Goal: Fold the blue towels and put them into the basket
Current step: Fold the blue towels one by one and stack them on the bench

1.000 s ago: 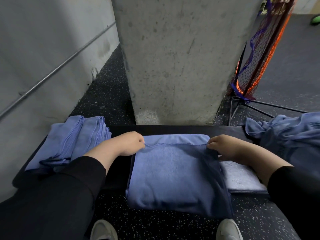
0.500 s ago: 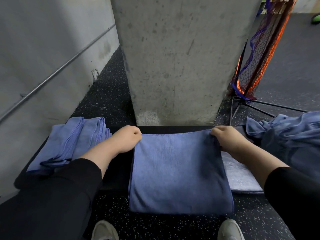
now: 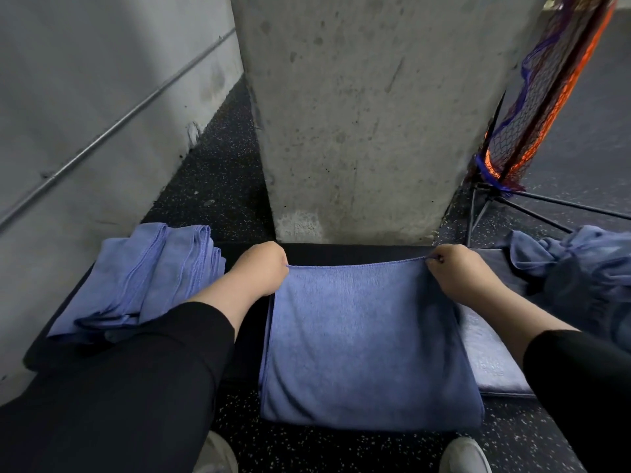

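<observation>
Towel (image 3: 368, 339) corners were pinched at the far edge of the dark surface (image 3: 355, 252), one in each hand, so that the cloth was stretched taut and lay square for a further fold. The left hand (image 3: 261, 268) was curled on the far left corner, and the fingers (image 3: 433, 259) of the right hand (image 3: 461, 271) were clamped on the far right corner. The near end was draped over the near edge, apparently already doubled. Folded towels (image 3: 143, 278) were stacked at the left end of the surface, while unfolded ones (image 3: 580, 254) were heaped at the right end, presumably awaiting their turn. No basket could be identified with certainty.
</observation>
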Demonstrator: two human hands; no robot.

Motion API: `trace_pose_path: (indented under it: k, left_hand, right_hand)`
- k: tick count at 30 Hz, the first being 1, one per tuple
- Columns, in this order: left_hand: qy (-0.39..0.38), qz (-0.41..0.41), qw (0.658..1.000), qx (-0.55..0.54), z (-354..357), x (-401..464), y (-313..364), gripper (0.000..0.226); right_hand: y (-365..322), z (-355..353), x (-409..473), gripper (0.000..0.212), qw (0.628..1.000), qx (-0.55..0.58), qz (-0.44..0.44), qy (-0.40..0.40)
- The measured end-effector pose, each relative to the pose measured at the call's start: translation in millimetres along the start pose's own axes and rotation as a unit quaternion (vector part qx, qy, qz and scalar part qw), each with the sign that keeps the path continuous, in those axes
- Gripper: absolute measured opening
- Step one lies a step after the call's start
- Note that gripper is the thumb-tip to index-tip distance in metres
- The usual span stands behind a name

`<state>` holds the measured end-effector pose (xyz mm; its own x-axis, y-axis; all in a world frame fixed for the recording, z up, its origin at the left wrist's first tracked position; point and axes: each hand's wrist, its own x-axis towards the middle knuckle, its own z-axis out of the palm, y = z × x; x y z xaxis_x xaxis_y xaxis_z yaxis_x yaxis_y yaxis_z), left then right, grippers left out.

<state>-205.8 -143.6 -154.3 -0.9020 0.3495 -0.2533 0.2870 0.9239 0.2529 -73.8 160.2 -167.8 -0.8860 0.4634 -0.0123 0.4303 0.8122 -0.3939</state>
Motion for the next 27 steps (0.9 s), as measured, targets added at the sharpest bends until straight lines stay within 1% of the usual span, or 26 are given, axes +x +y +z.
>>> trace_pose_path:
  k: [2,5,7,9,14,15,17,19,21,24,26,27]
  left_hand:
    - [0.01,0.014,0.999,0.04,4,-1,2,0.019]
    - [0.029,0.052,0.996,0.072,9,-4,3,0.02]
    - [0.016,0.064,0.995,0.073,7,-6,3,0.032]
    - [0.0,0.066,0.995,0.075,6,-7,3,0.036]
    - [-0.052,0.036,0.995,0.077,2,-8,7,0.022]
    - [-0.061,0.032,0.994,0.085,2,-8,9,0.021]
    - [-0.073,0.029,0.991,0.105,2,-12,12,0.019]
    - [-0.065,0.035,0.991,0.11,3,-15,14,0.016]
    - [-0.036,0.038,0.997,0.057,1,-20,13,0.01]
    - [0.011,0.039,0.995,-0.09,-7,-28,9,0.007]
    - [0.014,0.053,0.988,-0.141,-16,-34,8,0.007]
    - [0.012,0.055,0.985,-0.162,-20,-38,7,0.012]
  right_hand:
    - [-1,3,-1,0.012,1.0,-0.026,-0.007,-0.01]
    - [0,7,-4,0.031,0.997,-0.065,-0.037,-0.037]
    - [2,5,-4,0.035,0.995,-0.069,-0.047,-0.053]
    - [3,3,-3,0.033,0.993,-0.071,-0.054,-0.074]
    - [-3,-1,-4,0.014,0.991,-0.082,-0.031,-0.098]
    - [-3,-1,-5,0.013,0.991,-0.081,-0.029,-0.103]
    - [-3,-3,-9,0.018,0.991,-0.079,-0.031,-0.107]
    - [-4,-6,-13,0.017,0.993,-0.075,-0.035,-0.087]
    - [-6,-12,-18,0.015,0.997,-0.047,-0.032,-0.059]
    - [-8,-23,-23,0.014,0.998,0.027,-0.033,-0.05]
    - [-8,-32,-26,0.023,0.996,0.054,-0.045,-0.055]
    - [-9,-37,-28,0.028,0.996,0.05,-0.046,-0.062]
